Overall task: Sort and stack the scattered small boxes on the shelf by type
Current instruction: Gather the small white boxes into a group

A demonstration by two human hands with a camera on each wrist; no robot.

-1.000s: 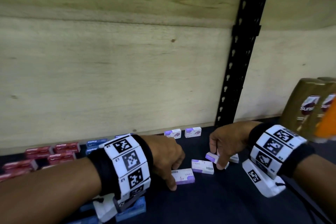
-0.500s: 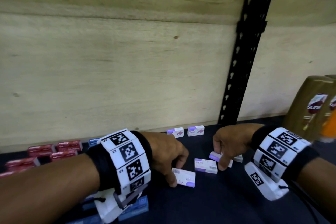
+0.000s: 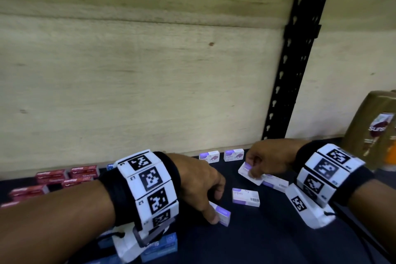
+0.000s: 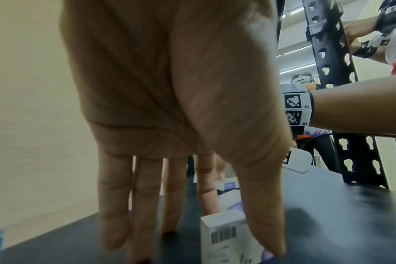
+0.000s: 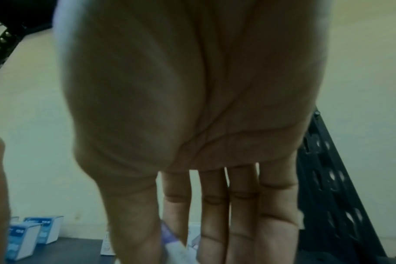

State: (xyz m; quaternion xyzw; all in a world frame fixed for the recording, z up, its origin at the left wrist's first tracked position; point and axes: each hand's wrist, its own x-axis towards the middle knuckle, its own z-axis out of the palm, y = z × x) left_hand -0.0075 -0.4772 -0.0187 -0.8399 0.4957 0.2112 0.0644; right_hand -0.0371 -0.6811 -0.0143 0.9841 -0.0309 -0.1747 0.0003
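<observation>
Several small white-and-purple boxes lie on the dark shelf. My left hand pinches one purple box between thumb and fingers, and it stands tilted on its edge. In the left wrist view my thumb lies against that barcoded box. My right hand holds a second purple box just above the shelf, pinched between thumb and forefinger. A third purple box lies flat between my hands. Another purple box lies under my right hand.
Two purple boxes stand against the wooden back wall. Red boxes are grouped at the far left, and blue boxes lie under my left wrist. A black shelf upright and a brown shampoo bottle stand at the right.
My left hand has tipped its purple box from flat up onto its edge. My right hand has raised its box off the shelf, uncovering the one beneath.
</observation>
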